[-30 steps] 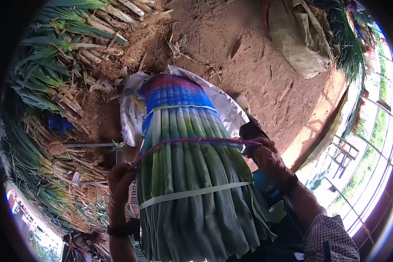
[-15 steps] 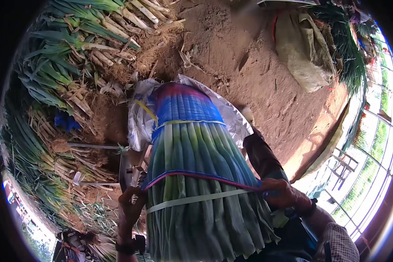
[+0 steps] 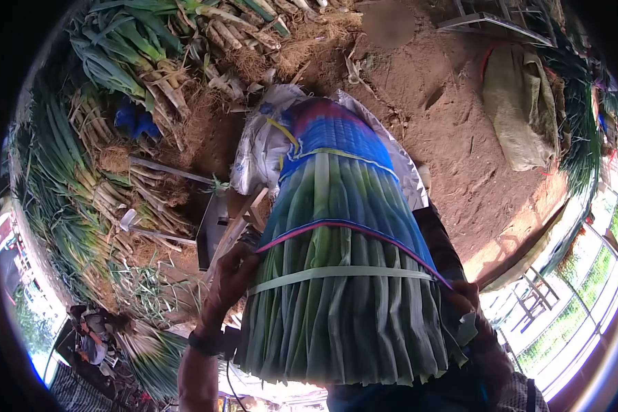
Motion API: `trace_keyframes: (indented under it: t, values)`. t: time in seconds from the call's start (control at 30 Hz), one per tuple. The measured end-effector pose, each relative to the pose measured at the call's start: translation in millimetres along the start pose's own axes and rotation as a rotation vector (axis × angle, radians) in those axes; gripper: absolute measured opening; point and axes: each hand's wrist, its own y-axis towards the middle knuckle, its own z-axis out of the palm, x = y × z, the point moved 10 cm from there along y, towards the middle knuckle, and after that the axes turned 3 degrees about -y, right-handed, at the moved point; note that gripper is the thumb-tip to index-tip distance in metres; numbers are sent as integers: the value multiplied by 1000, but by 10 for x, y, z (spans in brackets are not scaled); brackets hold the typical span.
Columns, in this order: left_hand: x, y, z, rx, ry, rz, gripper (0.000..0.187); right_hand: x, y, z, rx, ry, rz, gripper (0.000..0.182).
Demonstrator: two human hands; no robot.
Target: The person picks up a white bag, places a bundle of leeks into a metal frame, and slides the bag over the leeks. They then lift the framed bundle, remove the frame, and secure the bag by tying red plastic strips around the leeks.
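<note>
A thick bundle of leeks [image 3: 336, 323] lies in front of me, its cut green leaf ends toward my body. A pale band [image 3: 343, 272] goes round the leaves. Over the far part is a blue see-through sleeve [image 3: 343, 137] with a pink-edged hem and a yellowish tie line. My left hand [image 3: 233, 271] is closed on the hem's left corner. At the right corner, my right hand [image 3: 465, 294] grips the hem too, its fingers partly shadowed. Behind the sleeve, a white crinkled sack [image 3: 257, 154] surrounds the bundle's far end.
Piles of loose leeks [image 3: 96, 185] with roots line the left side. A metal frame [image 3: 213, 230] stands close by my left hand. On the dirt floor [image 3: 432, 130] at the right lies a tan sack [image 3: 518, 117]. A wooden stool [image 3: 532, 295] stands farther right.
The view has shifted, so the background sits farther right and lower. Both hands, with the hem and the leek bundle, have moved away from my body. Both hands keep their hold.
</note>
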Motion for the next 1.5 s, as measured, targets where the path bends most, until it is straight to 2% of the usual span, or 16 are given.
trace_keyframes:
  t: [0.1,0.2,0.27,0.33,0.57,0.67,0.77,0.9,0.93,1.0,1.07,1.2,1.3,1.37,1.43,1.5]
  values:
    - [-115,-79,64,-36,-49,10,20,205,-233,36,-108,-289,61,22]
    - [-120,-106,110,-40,-47,42,24,360,-188,36,-187,-457,-140,20]
    - [-129,-104,156,-48,-2,77,28,309,-199,-41,-284,-202,-106,12]
    - [-61,-130,216,-102,8,46,29,76,-253,1,-423,312,135,24]
    - [-541,-217,483,-125,201,-13,26,66,-135,-358,-354,564,221,9]
    - [-1009,-170,612,-131,357,94,22,400,-59,-670,-430,423,130,23]
    - [-1284,-45,591,-186,336,43,21,444,54,-768,-383,809,247,19]
    - [-1655,182,485,-215,447,181,22,1174,274,-1231,-374,238,-150,17]
    - [-1515,233,388,-236,477,189,20,827,427,-1232,-364,535,177,17]
    - [-1752,334,300,-221,792,359,23,1565,580,-1501,-347,231,4,18]
    - [-1891,476,318,-154,720,391,27,1486,854,-1508,-75,585,-36,29]
    - [-2280,633,200,47,-165,186,31,1338,918,-1574,-98,585,-54,27]
    - [-2113,536,315,103,-57,118,24,1076,697,-1468,-185,591,-59,26]
    - [-1924,420,543,6,221,249,18,834,511,-1347,-232,610,-76,25]
    - [-1630,172,705,-136,245,120,14,578,369,-1188,-264,625,-112,25]
    - [-1707,-142,965,-105,540,356,10,313,225,-1011,-252,720,-168,24]
